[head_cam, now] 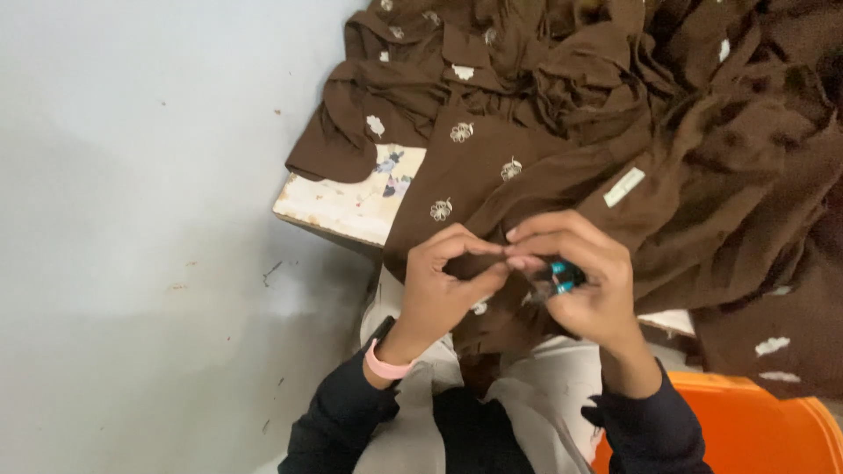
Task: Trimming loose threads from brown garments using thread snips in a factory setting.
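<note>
A grey floor (132, 219) fills the left half of the frame. Over the upper right spreads a big heap of brown garments (702, 149), stitched with small pale flower motifs (462, 132) and carrying a pale cloth label (623, 187). The heap lies piled on a worn white counter (351, 206), whose paint-flecked corner shows bare at centre left; the cloth spills off its near edge toward the person, which seems to be why one piece can be worked in the lap without lifting the pile. An orange plastic seat or bin (755, 430) sits at the lower right, partly cut off by the frame.

In the lower centre, two dark sleeves come up from the bottom edge. The left hand (439, 294), with a pink band (386, 364) at the wrist, has its fingers (457, 241) curled and pressed together, pinching a fold of the brown cloth between thumb and forefinger, apparently to keep it taut. The right hand (584, 281) meets it fingertip to fingertip, its fingers closed around a small teal-handled tool (562, 276), likely a thread snipper, held low in the palm beside the pinched spot. What exactly is between the fingertips is too small to tell.
</note>
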